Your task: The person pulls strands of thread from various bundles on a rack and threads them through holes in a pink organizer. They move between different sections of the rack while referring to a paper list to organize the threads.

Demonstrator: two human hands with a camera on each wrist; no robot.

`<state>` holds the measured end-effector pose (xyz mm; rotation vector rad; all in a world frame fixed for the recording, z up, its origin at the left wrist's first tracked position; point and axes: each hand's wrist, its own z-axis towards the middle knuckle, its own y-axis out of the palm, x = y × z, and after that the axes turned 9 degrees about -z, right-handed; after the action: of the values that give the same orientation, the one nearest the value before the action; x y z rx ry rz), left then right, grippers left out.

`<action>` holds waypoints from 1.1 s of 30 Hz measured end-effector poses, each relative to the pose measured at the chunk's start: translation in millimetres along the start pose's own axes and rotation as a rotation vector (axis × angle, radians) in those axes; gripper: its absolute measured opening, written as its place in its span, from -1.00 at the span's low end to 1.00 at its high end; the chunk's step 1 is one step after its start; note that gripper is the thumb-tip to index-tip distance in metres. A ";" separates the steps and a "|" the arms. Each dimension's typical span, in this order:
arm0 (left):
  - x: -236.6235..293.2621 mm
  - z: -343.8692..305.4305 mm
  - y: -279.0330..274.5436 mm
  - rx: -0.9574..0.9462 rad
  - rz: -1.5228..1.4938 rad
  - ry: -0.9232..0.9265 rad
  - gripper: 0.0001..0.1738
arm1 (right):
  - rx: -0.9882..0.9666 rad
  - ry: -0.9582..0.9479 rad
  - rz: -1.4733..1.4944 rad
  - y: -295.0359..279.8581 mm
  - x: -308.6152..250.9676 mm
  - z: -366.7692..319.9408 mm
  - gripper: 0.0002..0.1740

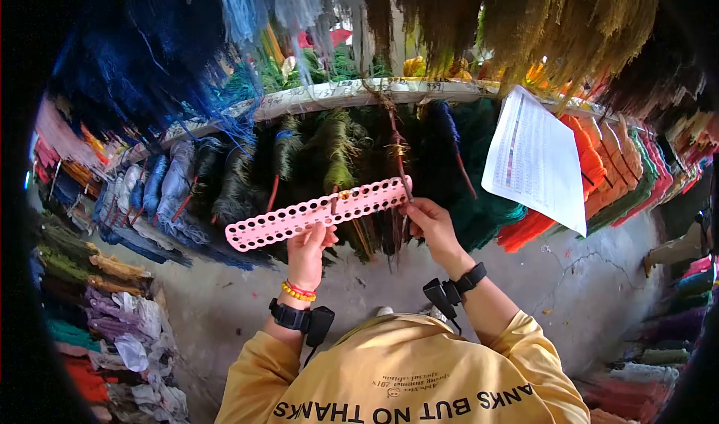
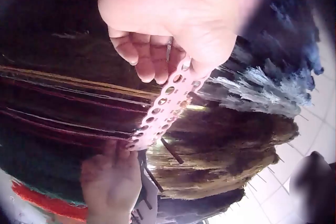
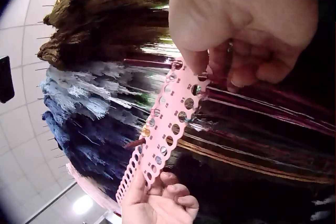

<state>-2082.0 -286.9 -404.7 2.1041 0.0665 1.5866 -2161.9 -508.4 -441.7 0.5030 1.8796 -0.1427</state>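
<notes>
Holding a pink perforated strip (image 1: 314, 213) between them, both hands are clamped on it. The left hand (image 1: 309, 250) grips it from below near the middle, fingers curled round the lower edge. The right hand (image 1: 431, 226) pinches the far end, where a dark strand (image 1: 401, 162) hangs down to its fingertips. Beyond both hands hang skeins of yarn (image 1: 329, 147), and a printed sheet (image 1: 535, 158) hangs off to the right of the right hand. The strip looks thin, light and smooth, likely springy enough to sag if held by one end. A few holes seem to carry thread, so it is best pinched along its bare edges.
</notes>
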 end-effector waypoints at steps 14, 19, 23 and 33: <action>-12.2 -4.7 31.7 0.276 -0.159 0.064 -0.89 | -0.170 0.028 -0.129 -80.1 5.5 -18.6 -0.70; -28.9 -27.7 43.8 0.357 -0.029 0.051 -0.89 | -0.310 0.030 -0.245 -142.7 -15.2 -61.5 -0.71; -43.9 -38.8 70.4 0.069 0.266 -0.138 -0.89 | -0.397 -0.011 -0.207 -184.5 -44.8 -90.5 -0.64; 12.1 0.2 227.9 -0.706 0.599 0.246 -0.86 | 0.076 -0.127 0.118 -202.2 -59.8 -99.6 -0.52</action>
<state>-2135.7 -482.1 -299.4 1.4216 -0.9737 1.8163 -2314.2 -673.5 -379.3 0.6404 1.7210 -0.1644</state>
